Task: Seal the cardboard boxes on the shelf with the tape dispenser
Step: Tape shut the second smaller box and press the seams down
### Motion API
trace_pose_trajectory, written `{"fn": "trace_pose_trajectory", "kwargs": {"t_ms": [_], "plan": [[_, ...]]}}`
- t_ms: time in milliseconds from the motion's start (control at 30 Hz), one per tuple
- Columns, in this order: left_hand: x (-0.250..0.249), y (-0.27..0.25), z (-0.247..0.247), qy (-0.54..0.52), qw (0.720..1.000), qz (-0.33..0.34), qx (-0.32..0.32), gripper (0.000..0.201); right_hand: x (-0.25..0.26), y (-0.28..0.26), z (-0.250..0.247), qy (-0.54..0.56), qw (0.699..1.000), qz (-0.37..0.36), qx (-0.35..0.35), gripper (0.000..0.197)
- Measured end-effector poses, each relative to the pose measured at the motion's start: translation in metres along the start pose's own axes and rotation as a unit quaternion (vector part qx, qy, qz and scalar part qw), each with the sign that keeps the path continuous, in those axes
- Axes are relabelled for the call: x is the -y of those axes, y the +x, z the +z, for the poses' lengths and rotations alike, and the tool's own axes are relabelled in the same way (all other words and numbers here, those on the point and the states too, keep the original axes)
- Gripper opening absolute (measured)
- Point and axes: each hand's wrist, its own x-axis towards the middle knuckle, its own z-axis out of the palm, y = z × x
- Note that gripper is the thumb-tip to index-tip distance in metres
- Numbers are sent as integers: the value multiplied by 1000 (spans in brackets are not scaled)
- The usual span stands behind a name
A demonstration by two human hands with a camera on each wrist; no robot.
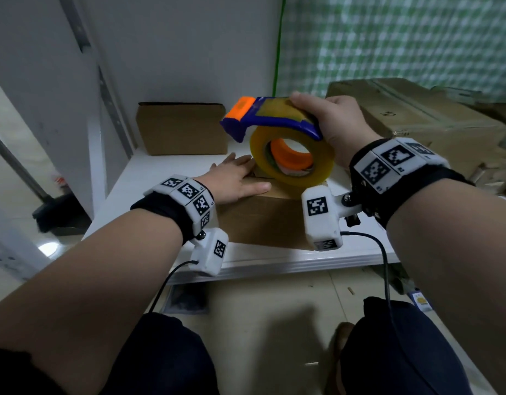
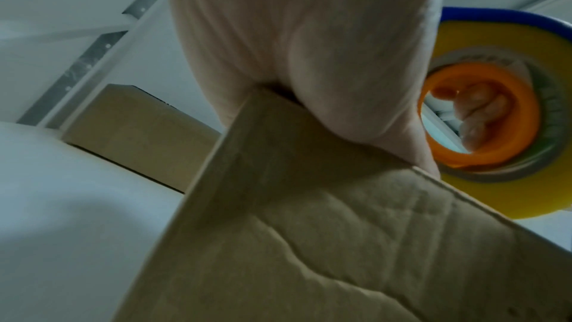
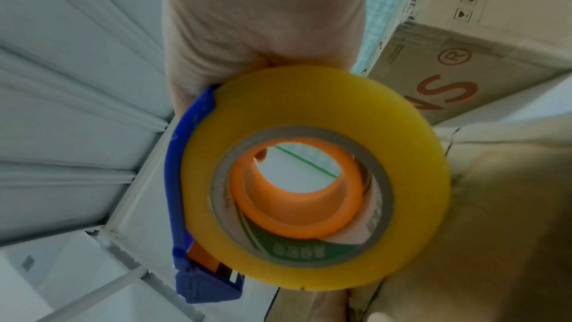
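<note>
A blue and orange tape dispenser carries a yellow tape roll with an orange hub. My right hand grips its blue frame and holds it in the air just above a small cardboard box near the front of the white shelf. My left hand lies flat on that box's top, fingers straight. The left wrist view shows the palm pressing the box edge, with the roll to the right. The right wrist view is filled by the roll.
A second small box stands at the shelf's back left against the wall. Larger taped cartons are stacked on the right. A metal shelf upright runs up on the left. Below the shelf are tiled floor and my knees.
</note>
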Motion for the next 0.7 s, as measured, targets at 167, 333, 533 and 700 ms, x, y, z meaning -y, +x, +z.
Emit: {"fn": "trace_pose_trajectory", "kwargs": {"t_ms": [167,333,533,700], "plan": [[3,-3,-3,-63,998,22,-11,72,-1,3,3,-24,999,27,39,32],[-2,-11,-14,-357,907,-130,-181,17,-4,2,-10,-3,995,67,76,24],[-3,-17,-36,-698,676,-163,-171,34,-11,-3,-9,-5,989,84,124,42],[-4,-20,-47,-728,631,-202,-178,15,-8,-4,-8,-8,989,89,117,45]]}}
